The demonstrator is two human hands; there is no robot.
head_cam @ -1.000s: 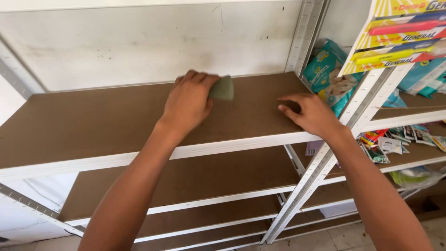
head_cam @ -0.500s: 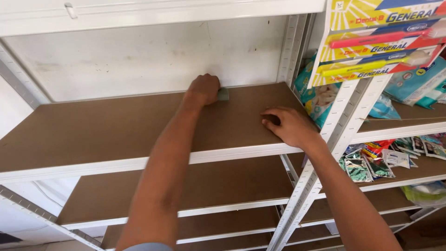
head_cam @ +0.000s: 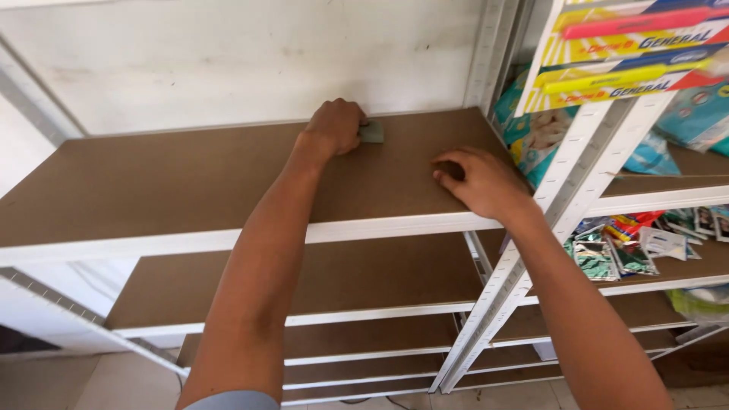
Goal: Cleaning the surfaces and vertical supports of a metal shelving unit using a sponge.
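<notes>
Nearest, the right hand lies flat on the brown shelf close to its front right edge, palm down, fingers loosely spread and gripping nothing. It has kept that spot over the last second, apparently as a brace while the other arm works.

Farther in, the left hand has slid from the middle of the board to its far edge, next to the white wall. It is curled over a small grey-green pad, pressing it down on the board; only the pad's right end shows past the knuckles. So the wiping stroke has reached the back of the board.

To the right, beyond the white upright, a second rack holds packets and yellow boxes.
</notes>
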